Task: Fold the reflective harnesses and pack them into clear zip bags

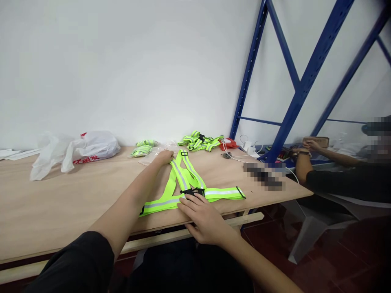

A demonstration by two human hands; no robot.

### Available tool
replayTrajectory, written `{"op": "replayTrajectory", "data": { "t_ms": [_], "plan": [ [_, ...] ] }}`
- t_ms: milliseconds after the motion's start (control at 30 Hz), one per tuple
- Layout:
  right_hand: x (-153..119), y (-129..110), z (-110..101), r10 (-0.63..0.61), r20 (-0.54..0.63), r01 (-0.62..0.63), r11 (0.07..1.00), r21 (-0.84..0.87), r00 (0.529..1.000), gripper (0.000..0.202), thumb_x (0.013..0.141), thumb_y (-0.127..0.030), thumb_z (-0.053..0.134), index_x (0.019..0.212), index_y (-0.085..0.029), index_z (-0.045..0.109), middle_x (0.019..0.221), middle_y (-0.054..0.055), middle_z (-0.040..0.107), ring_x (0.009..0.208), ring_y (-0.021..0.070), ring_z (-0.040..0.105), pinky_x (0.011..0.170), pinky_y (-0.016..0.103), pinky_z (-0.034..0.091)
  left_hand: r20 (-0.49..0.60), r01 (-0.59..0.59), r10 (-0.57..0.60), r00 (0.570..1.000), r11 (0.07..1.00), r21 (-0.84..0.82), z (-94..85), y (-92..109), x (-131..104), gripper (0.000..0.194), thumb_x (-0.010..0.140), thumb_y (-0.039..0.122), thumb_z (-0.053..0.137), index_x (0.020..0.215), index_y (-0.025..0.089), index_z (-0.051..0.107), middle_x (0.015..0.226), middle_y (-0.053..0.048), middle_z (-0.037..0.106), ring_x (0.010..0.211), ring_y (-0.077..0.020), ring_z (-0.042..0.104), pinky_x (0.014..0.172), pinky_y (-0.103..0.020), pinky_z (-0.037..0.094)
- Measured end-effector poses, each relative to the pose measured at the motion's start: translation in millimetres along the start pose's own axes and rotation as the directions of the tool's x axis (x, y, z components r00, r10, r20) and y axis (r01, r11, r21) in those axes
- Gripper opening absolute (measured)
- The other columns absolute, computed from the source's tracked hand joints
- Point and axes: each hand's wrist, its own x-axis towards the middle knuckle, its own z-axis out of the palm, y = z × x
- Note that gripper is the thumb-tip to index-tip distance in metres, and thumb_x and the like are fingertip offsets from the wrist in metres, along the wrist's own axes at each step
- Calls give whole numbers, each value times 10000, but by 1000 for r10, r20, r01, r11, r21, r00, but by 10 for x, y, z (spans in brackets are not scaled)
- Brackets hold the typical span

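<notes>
A neon-yellow reflective vest (pixel 166 202) of elastic straps with grey stripes lies spread on the wooden table near its front edge. My left hand (pixel 165 157) is closed around the top of one shoulder strap, at the far end of the vest. Its fingertips are mostly hidden. Over the black buckle (pixel 192 191) in the middle of the waist strap rests my right hand (pixel 204 216), fingers stretched out and lying flat, thumb near the table edge. A black slider (pixel 184 154) shows on the other shoulder strap. The waist strap's right end (pixel 235 193) lies folded on the table.
Behind the vest lie a bundle of similar straps (pixel 200 141), packed yellow straps (pixel 143 149) and clear plastic bags (pixel 152 154). A white plastic bag (pixel 100 146) stands left. White cables (pixel 236 155) and a blue rack post (pixel 282 132) are right, where another person's hands (pixel 310 145) work.
</notes>
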Motion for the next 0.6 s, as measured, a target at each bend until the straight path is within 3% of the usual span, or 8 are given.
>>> {"op": "replayTrajectory", "data": {
  "t_ms": [167, 267, 333, 433, 533, 600],
  "plan": [
    [-21, 19, 14, -4, 20, 4, 1000, -3, 1000, 555, 872, -251, 577, 1417, -180, 497, 1493, 106, 523, 1426, 263, 376, 1214, 483, 232, 40, -107, 109, 993, 994, -35, -349, 120, -98, 377, 981, 343, 581, 1310, 160, 577, 1315, -132, 607, 1141, -262, 614, 974, -436, 516],
    [-28, 29, 17, -3, 32, 3, 1000, -9, 999, 595, 881, -264, 580, 1458, -177, 462, 1525, 107, 488, 1446, 260, 359, 1221, 490, 234, 7, -192, 193, 981, 978, -76, -636, 190, -417, 467, 990, 345, 529, 1415, 151, 510, 1404, -138, 585, 1257, -278, 566, 1060, -373, 438],
    [-27, 27, 14, 0, 38, 1, 1000, -17, 999, 600, 884, -270, 584, 1464, -176, 463, 1539, 110, 471, 1457, 265, 349, 1222, 501, 238, -4, -240, 241, 971, 965, -104, -774, 212, -825, 477, 999, 388, 492, 1429, 181, 507, 1428, -92, 583, 1268, -250, 568, 1065, -325, 422],
    [-17, 12, -3, 5, 54, -3, 1000, -31, 999, 591, 877, -260, 598, 1450, -168, 489, 1543, 123, 463, 1460, 279, 353, 1217, 524, 253, -28, -269, 269, 963, 943, -197, -867, 217, -1619, 492, 1000, 460, 445, 1402, 193, 544, 1364, -86, 637, 1194, -248, 623, 1003, -316, 456],
    [-6, 0, -26, 11, 66, -9, 999, -44, 998, 592, 867, -247, 616, 1442, -163, 504, 1550, 137, 448, 1458, 295, 362, 1204, 543, 287, 67, -188, 214, 974, 943, -275, -856, 208, -2335, 542, 957, 554, 494, 1341, 187, 601, 1324, -98, 661, 1166, -274, 636, 973, -333, 472],
    [-6, 5, -28, 5, 54, -2, 999, -53, 999, 588, 876, -255, 621, 1444, -161, 502, 1557, 146, 435, 1459, 304, 362, 1192, 547, 316, 73, -121, 153, 986, 937, -328, -814, 208, -2649, 565, 932, 585, 526, 1341, 203, 604, 1323, -94, 660, 1168, -279, 632, 971, -338, 472]
  ]
}}
